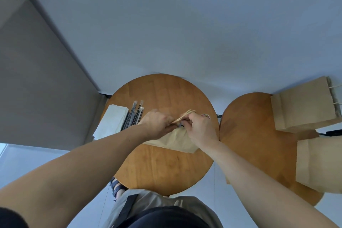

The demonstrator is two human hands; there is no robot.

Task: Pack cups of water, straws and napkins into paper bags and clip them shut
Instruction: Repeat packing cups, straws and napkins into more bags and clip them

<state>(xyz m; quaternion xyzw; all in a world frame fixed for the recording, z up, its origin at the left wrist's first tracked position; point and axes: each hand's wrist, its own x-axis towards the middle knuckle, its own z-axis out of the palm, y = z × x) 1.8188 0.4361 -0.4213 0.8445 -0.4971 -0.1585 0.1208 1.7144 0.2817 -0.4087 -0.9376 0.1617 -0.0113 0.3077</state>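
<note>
A pale wall and floor surround 2 round wooden tables, and the work sits on the left table. At its middle stands a paper bag, its top gathered and its twine handles poking up between the hands. The left hand is closed around the bag's folded top, fingers curled and pinching the paper. The right hand meets it from the other side, thumb and fingertips pressed together on something small and dark at the fold, most likely a clip, though it is too hidden to be sure. Whether a cup is inside cannot be seen.

Just left of the bag lies a row of wrapped straws, and beside them a stack of white napkins near the table's edge. A small round object shows behind the right hand. On the right table, well apart, 2 more paper bags rest: 1 at the far side and 1 nearer.

The step appears to be clipping the bag shut. The risk is that the clip catches only part of the fold or snags a handle, leaving the top loose. Pressing down hard could also tip the bag, and any water inside would spill.
</note>
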